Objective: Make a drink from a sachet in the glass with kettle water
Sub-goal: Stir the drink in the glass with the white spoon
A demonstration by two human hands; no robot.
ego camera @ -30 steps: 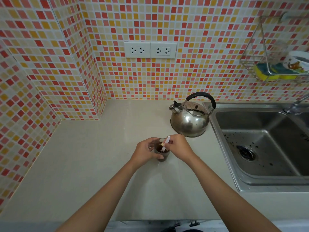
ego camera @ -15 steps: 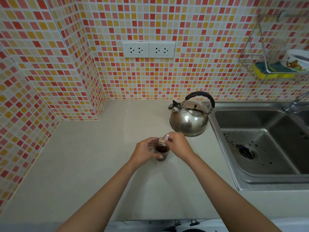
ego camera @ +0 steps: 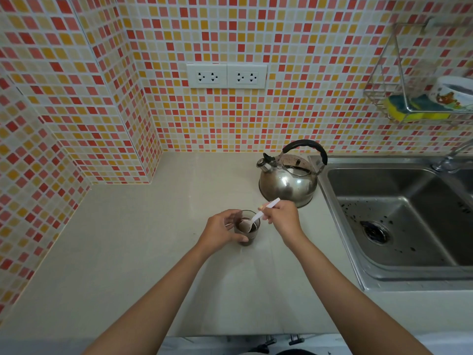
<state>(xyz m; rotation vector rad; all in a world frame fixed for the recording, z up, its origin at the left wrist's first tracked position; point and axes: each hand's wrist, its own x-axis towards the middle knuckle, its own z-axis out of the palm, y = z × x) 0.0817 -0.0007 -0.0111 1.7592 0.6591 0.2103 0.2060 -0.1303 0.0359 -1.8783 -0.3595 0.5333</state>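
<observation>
A small glass (ego camera: 249,233) of dark brown drink stands on the beige counter (ego camera: 128,252). My left hand (ego camera: 220,233) wraps around its left side. My right hand (ego camera: 281,217) pinches the handle of a white plastic spoon (ego camera: 258,216); the spoon's bowl is raised over the glass's rim and carries some brown liquid. The steel kettle (ego camera: 289,183) with a black handle sits behind my right hand, close to the sink. No sachet is in view.
A steel sink (ego camera: 399,221) with dark specks lies to the right, its tap (ego camera: 450,160) at the far edge. A wire rack (ego camera: 409,98) on the tiled wall holds sponges and a bowl. Two sockets (ego camera: 226,76) are on the wall.
The spoon stood upright in the drink; now its bowl is lifted to the rim and tilted, and my right hand has shifted right. My left hand stays on the glass.
</observation>
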